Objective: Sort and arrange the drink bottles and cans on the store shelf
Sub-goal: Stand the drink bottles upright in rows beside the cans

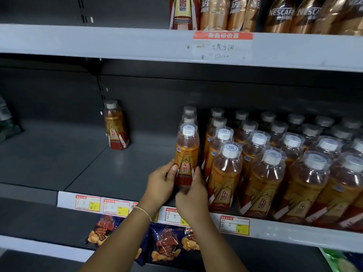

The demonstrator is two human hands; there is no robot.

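Observation:
An orange drink bottle [186, 156] with a white cap and red-gold label stands at the front of the middle shelf [110, 173]. My left hand [160, 186] grips its lower left side, and my right hand [191, 195] grips its lower right side and base. Two more bottles stand in a line behind it. To the right, several rows of the same bottles [275, 167] fill the shelf. One lone bottle [116, 125] stands apart at the back left.
Gold coffee bottles [279, 14] and a tall red-gold bottle [182, 12] stand on the top shelf. Snack bags [167, 244] lie on the lower shelf under my arms. Price tags [88, 203] line the shelf edge. A green pack [7, 122] sits far left.

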